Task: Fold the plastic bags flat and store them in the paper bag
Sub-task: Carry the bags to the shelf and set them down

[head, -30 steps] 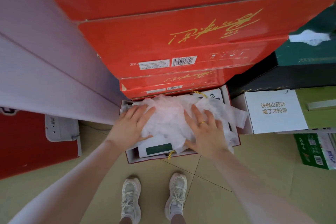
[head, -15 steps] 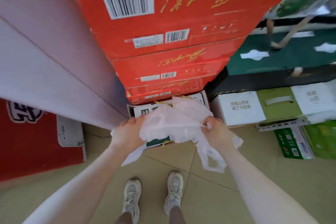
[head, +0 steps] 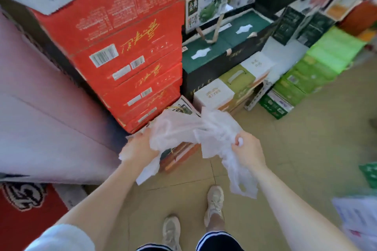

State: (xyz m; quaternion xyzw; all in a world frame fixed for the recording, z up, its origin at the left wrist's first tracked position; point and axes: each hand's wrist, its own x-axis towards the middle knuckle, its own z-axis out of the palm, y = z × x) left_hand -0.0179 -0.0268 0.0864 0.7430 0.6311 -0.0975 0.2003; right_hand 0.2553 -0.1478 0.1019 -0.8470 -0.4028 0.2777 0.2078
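Observation:
A crumpled bundle of thin white plastic bags [head: 183, 130] hangs in the air between both hands, above the tiled floor. My left hand [head: 138, 146] grips the bundle's left end, with a loose flap hanging below it. My right hand [head: 246, 149] grips the right end, and a long tail of plastic dangles down from it. Just behind the bundle lies a low red-sided box with a white and green lid [head: 179, 153], mostly hidden by the plastic. No paper bag is plainly visible.
A tall stack of red cartons [head: 130, 57] rises straight ahead, with pale lilac boxes [head: 40, 118] to the left. Dark green, white and bright green boxes [head: 234, 61] crowd the right. My two shoes [head: 214, 204] stand on the beige floor tiles. The frame is motion-blurred.
My hands went from pressing the plastic bags flat on the low box to gripping the bundle and lifting it off. The view has pulled back and swung right.

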